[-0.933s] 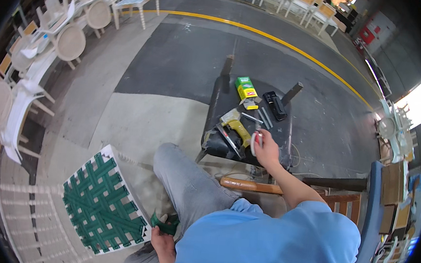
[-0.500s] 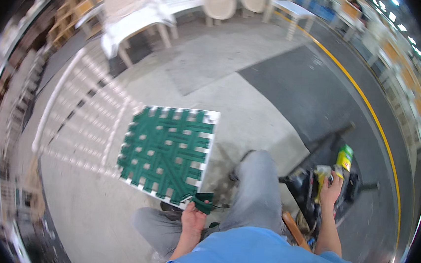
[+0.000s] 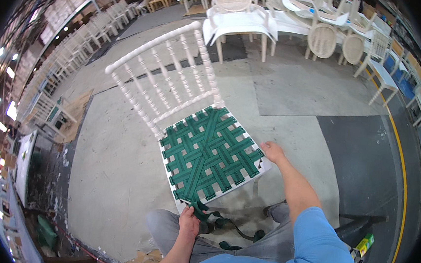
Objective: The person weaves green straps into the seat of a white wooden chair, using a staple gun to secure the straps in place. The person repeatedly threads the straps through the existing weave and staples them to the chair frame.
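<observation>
A white chair (image 3: 192,67) with turned spindles stands before me. Green webbing straps (image 3: 209,146) are woven across its seat frame (image 3: 238,183), with two diagonal bands crossing over the weave. At the seat's near corner, my left hand (image 3: 189,223) is closed on the loose end of a strap (image 3: 198,209). That strap trails down in loops between my legs. Reaching across to the seat's right side, my right hand (image 3: 272,151) has its fingers curled at the frame's corner. Its fingertips are partly hidden.
A dark stand (image 3: 361,223) at my right bears a green-and-yellow box (image 3: 365,244). Pale chairs (image 3: 241,22) and furniture line the back, and more chairs (image 3: 87,35) stand in a row at the left. Cardboard (image 3: 142,260) lies near my left knee.
My right hand has left the items on the dark stand and come to the seat's right corner. My view has turned left toward the chair. My left hand still grips the strap.
</observation>
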Motion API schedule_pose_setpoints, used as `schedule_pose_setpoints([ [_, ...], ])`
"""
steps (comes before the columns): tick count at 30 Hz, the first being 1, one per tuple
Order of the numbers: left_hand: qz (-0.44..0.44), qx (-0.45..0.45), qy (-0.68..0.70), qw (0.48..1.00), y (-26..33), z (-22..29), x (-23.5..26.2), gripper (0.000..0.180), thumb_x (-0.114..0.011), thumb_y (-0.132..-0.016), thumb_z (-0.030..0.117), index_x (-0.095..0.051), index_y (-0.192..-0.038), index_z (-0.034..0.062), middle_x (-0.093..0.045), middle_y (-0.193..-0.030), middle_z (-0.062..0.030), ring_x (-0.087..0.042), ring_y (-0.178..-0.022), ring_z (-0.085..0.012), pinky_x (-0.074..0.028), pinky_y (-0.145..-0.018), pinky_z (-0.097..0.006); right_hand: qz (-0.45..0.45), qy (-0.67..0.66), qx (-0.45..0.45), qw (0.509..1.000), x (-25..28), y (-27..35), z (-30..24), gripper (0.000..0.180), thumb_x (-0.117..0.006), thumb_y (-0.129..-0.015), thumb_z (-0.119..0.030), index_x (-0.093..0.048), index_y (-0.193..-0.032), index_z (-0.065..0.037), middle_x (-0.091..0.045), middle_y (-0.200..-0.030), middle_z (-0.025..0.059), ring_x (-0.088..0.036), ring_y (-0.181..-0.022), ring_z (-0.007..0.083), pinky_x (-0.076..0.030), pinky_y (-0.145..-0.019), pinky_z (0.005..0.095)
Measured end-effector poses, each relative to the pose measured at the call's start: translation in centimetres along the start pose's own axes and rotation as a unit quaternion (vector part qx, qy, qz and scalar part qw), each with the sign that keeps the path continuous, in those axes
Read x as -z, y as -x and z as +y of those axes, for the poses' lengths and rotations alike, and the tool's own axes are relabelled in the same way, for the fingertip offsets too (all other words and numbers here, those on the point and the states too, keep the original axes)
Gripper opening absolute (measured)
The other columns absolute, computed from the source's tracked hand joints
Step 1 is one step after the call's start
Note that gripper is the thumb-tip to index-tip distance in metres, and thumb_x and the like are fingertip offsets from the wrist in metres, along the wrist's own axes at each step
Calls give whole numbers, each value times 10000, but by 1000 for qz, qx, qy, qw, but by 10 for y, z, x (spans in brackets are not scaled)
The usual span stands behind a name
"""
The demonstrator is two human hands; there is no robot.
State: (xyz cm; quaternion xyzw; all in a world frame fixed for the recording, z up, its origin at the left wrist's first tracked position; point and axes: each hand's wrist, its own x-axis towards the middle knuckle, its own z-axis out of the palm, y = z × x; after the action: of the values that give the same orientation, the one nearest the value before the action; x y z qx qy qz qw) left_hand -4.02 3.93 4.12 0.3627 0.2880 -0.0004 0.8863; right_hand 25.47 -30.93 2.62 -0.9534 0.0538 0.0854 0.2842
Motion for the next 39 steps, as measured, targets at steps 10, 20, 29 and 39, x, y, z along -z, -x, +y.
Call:
schedule_pose_setpoints([
  [10, 56, -4, 116, 992, -24, -2, 33, 117, -564, -1064, 117, -568, -1179, 97, -689, -1135, -115, -701, -954, -342, -608, -878, -525, -96, -243, -66, 963, -90, 79, -17, 689, -423, -1124, -547, -663, -1352, 57, -706, -1331, 244, -650, -1268, 340, -463, -1096, 413],
  [20, 146, 10, 56, 988, -10, 21, 64, 410, -589, -1031, 100, -461, -1419, 61, -638, -1191, -130, -681, -1034, -338, -608, -845, -533, -144, -463, -246, 839, -98, 232, -4, 646, -353, -1129, -571, -593, -1484, -88, -670, -1413, 134, -632, -1306, 285, -436, -1145, 415],
  [29, 160, 52, -12, 986, 3, 47, 98, 274, -501, -1048, 131, -554, -1297, 28, -673, -1098, -137, -702, -953, -334, -606, -872, -519, -344, -400, -375, 762, -92, 305, -36, 787, -365, -1077, -711, -534, -1548, -104, -533, -1589, 144, -544, -1407, 354, -438, -1136, 526],
  [39, -31, 248, -12, 968, 95, 24, 41, 296, -448, -1105, 118, -492, -1355, -35, -626, -1304, -239, -667, -1177, -456, -565, -1027, -622, 37, -174, -135, 975, -75, 297, -24, 529, -576, -1087, -469, -679, -1292, 8, -742, -1218, 113, -683, -1171, 250, -542, -981, 406],
])
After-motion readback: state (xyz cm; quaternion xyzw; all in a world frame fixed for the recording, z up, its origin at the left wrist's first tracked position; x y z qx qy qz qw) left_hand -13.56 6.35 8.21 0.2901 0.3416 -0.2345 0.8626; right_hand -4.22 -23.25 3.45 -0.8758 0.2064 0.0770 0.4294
